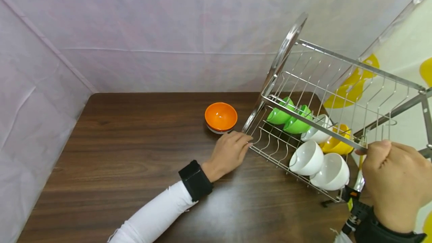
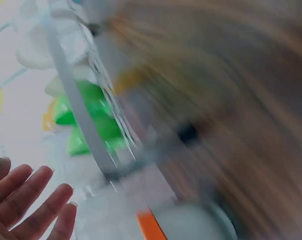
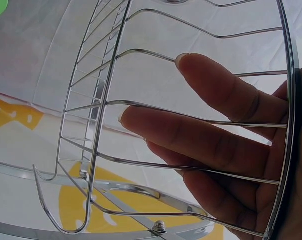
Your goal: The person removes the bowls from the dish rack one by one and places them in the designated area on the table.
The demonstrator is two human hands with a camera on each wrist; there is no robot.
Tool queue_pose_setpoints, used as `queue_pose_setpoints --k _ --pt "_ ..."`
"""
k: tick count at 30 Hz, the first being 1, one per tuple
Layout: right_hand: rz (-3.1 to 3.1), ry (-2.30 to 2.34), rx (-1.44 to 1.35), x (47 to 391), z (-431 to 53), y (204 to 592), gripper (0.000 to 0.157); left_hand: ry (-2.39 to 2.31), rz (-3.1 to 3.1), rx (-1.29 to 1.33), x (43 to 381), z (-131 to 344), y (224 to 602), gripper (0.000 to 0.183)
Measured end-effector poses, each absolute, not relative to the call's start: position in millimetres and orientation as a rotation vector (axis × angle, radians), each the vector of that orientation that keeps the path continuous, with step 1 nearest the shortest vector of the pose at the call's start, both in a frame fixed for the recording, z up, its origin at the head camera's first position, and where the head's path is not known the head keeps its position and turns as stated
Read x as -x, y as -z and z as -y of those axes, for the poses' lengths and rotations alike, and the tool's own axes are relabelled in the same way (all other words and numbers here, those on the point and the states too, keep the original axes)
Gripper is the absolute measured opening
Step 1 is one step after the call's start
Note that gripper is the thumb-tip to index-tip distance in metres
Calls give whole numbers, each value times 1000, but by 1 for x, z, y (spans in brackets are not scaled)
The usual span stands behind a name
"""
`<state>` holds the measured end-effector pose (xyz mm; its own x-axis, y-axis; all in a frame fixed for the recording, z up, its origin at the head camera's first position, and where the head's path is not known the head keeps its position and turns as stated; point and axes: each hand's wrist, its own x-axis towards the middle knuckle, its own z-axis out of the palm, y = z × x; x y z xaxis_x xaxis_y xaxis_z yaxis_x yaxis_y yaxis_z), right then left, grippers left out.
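A two-tier wire dish rack stands on the right of the table. My right hand holds the front rail of its upper tier near the right end, the thumb on top. In the right wrist view the fingers reach along the tier's wires. My left hand is by the rack's lower left corner, fingers spread loosely and holding nothing. Just beyond it an orange bowl sits on a whitish base. Green bowls, white bowls and a yellow bowl lean in the lower tier.
The dark wooden table spreads out to the left. A pale cloth hangs behind it, and a cloth with yellow shapes is at the right. The left wrist view is blurred.
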<state>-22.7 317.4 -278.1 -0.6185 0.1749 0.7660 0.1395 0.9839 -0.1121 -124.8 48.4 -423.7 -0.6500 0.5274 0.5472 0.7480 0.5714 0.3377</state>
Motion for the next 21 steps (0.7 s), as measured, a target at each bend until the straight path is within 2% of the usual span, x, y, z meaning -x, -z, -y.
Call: queue_pose_setpoints --k 10,21 --pt "2260 -62 231 23 -318 278 55 1186 2471 1134 94 -112 419 29" --pt "2262 -67 240 22 -317 278 54 1498 2578 1157 80 -165 425 37"
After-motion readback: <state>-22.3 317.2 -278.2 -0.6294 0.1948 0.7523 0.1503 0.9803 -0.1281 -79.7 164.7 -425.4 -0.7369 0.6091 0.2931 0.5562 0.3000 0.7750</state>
